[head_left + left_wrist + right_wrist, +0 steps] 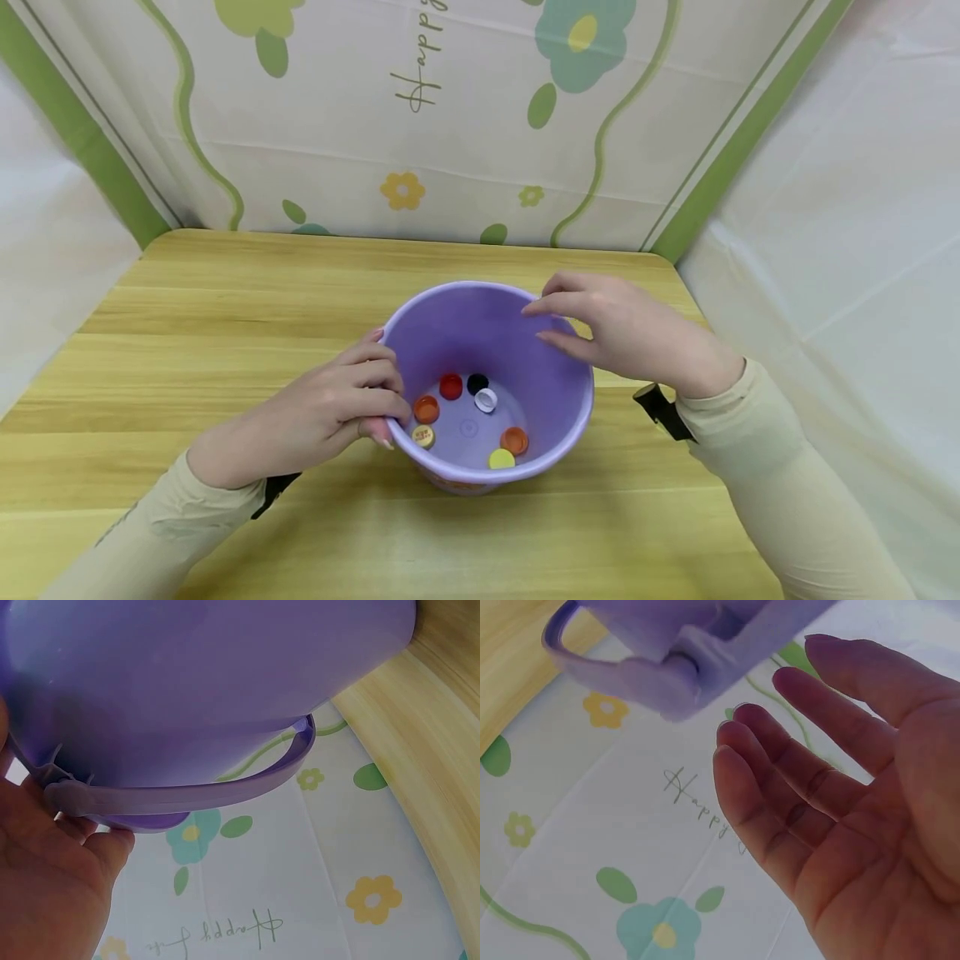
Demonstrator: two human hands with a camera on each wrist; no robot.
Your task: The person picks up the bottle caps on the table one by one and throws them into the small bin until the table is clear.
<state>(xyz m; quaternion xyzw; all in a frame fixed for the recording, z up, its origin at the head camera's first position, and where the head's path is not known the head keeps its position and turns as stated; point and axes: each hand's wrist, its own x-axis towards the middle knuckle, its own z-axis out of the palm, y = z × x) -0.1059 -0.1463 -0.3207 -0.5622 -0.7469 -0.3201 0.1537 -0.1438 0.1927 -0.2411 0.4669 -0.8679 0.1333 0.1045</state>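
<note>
A purple plastic bucket (480, 321) stands on the wooden table, tilted slightly toward the head camera. Several bottle caps lie on its floor, among them a red cap (451, 386), a black cap (477, 383), a white cap (486, 400) and a yellow cap (502, 458). My left hand (330, 408) grips the left side of the rim, fingers over the edge. At the right rim, my right hand (607, 329) hovers with its fingers apart and nothing in them. The bucket's handle (202, 796) hangs on the far side in the left wrist view.
The light wooden table (187, 333) reaches back to a white curtain (480, 125) printed with flowers. White sheeting (847, 275) closes off the right side. A dark strap (663, 411) sits at the right wrist.
</note>
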